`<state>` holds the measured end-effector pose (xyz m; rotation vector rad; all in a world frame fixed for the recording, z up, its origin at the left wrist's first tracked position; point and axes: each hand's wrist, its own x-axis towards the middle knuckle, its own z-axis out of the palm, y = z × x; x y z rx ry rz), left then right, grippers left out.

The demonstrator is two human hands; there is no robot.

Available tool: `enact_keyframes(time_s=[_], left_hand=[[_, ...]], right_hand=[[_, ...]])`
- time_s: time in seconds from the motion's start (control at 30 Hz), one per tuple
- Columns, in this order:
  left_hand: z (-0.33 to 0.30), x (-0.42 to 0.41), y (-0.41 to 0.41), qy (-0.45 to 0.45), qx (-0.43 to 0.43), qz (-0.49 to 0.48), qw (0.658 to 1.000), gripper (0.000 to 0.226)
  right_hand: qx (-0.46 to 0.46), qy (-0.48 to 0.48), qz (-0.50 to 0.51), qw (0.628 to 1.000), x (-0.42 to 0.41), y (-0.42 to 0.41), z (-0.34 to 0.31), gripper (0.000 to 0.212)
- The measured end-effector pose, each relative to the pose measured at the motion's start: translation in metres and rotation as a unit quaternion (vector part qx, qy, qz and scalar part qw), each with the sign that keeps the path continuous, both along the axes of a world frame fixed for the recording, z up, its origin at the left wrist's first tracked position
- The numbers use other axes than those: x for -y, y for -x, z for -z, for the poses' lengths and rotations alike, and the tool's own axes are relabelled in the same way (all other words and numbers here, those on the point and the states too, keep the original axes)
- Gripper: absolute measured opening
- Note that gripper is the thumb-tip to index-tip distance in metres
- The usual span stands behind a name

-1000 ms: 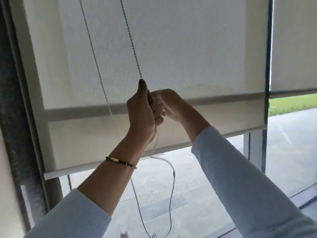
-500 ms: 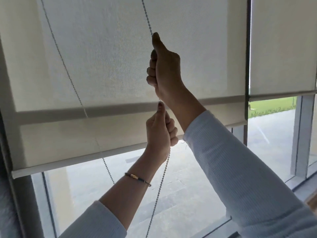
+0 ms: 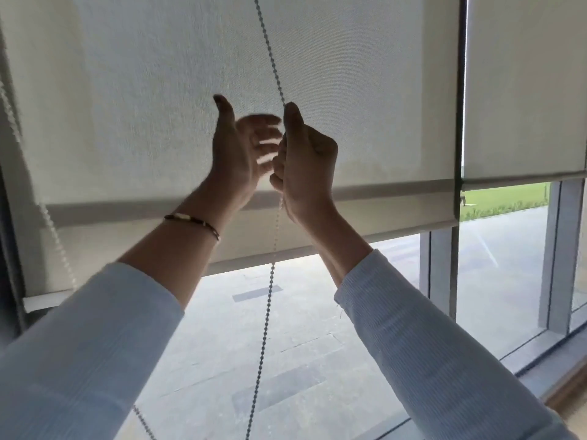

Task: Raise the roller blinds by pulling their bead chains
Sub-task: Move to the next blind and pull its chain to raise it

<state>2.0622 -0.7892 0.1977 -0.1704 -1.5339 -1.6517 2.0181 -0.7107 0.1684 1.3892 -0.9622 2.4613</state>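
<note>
I count two roller blinds: the wide roller blind [image 3: 158, 90] facing me and a second roller blind [image 3: 524, 84] to its right. Two bead-chain runs: the centre chain [image 3: 270, 58] and the left chain [image 3: 57, 239]. Two hands, my left hand [image 3: 235, 147], my right hand [image 3: 305, 163]. One bracelet [image 3: 190, 220].

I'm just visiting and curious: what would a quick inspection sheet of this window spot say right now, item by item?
Surface: no table; window glass below the blind.
Job's things: main roller blind partly raised, bottom bar above open glass; bead chain runs down the middle; second blind to the right, also partly up.
Clutter: nothing seen.
Hands: right hand closed on the bead chain; left hand open beside it, blurred, bracelet on wrist.
Cables: another chain strand at left edge.
Surroundings: pavement and grass outside.
</note>
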Motion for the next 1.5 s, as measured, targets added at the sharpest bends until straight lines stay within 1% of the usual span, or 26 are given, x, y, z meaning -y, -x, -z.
enact_keyframes(time_s=[0.07, 0.17, 0.27, 0.33, 0.47, 0.57, 0.77, 0.87, 0.93, 0.97, 1.0, 1.03, 1.13, 1.2, 1.27, 1.37, 1.5], left_hand=[[-0.035, 0.003, -0.014, 0.012, -0.021, 0.018, 1.0, 0.088], [-0.07, -0.006, -0.028, 0.022, -0.049, 0.068, 0.996, 0.08], [-0.088, -0.018, -0.037, -0.004, -0.089, 0.123, 0.988, 0.056], [-0.09, -0.025, -0.039, -0.019, -0.1, 0.133, 0.986, 0.044], [-0.074, -0.031, -0.034, -0.045, -0.108, 0.094, 0.989, 0.049], [-0.055, -0.03, -0.029, -0.059, -0.1, 0.083, 0.99, 0.054], [-0.021, -0.025, -0.023, -0.07, -0.099, 0.061, 0.991, 0.053], [-0.006, -0.02, -0.025, -0.058, -0.104, 0.034, 0.992, 0.053], [0.006, -0.018, -0.026, -0.047, -0.104, 0.015, 0.993, 0.053], [0.013, -0.017, -0.026, -0.044, -0.103, 0.009, 0.994, 0.053], [0.02, -0.016, -0.026, -0.042, -0.103, 0.007, 0.994, 0.053], [0.027, -0.015, -0.025, -0.04, -0.103, 0.006, 0.994, 0.053], [0.044, -0.016, -0.017, -0.038, -0.103, 0.015, 0.994, 0.054], [0.052, -0.018, -0.011, -0.036, -0.109, 0.025, 0.993, 0.055], [0.056, -0.022, -0.005, -0.033, -0.111, 0.02, 0.993, 0.056], [0.06, -0.026, 0.001, -0.028, -0.102, 0.007, 0.994, 0.056], [0.062, -0.028, 0.004, -0.027, -0.084, -0.008, 0.996, 0.053]], right_hand=[[0.005, -0.001, -0.015, 1.0, 0.006, -0.006, 0.007, 0.062], [-0.017, -0.005, 0.005, 1.0, 0.012, -0.01, 0.02, 0.06], [-0.027, -0.008, 0.013, 0.999, 0.014, -0.011, 0.03, 0.058], [-0.027, -0.017, 0.014, 0.999, 0.013, -0.012, 0.034, 0.057], [-0.032, -0.045, 0.042, 0.998, 0.012, -0.007, 0.05, 0.063], [-0.038, -0.069, 0.054, 0.995, 0.01, 0.0, 0.071, 0.061], [-0.043, -0.119, 0.075, 0.989, 0.018, 0.016, 0.108, 0.059], [-0.038, -0.148, 0.031, 0.988, 0.023, 0.023, 0.119, 0.058], [-0.002, -0.18, -0.055, 0.982, 0.025, 0.031, 0.122, 0.057], [0.022, -0.196, -0.095, 0.976, 0.025, 0.034, 0.121, 0.056], [0.037, -0.206, -0.115, 0.971, 0.024, 0.039, 0.118, 0.056], [0.04, -0.214, -0.108, 0.97, 0.024, 0.043, 0.114, 0.056], [0.012, -0.233, -0.04, 0.972, 0.02, 0.048, 0.088, 0.056], [0.006, -0.222, -0.035, 0.974, 0.016, 0.045, 0.063, 0.055], [-0.005, -0.201, -0.051, 0.978, 0.009, 0.042, 0.035, 0.053], [-0.03, -0.196, -0.074, 0.977, -0.003, 0.038, -0.004, 0.05], [-0.05, -0.2, -0.15, 0.967, -0.012, 0.025, -0.043, 0.045]])
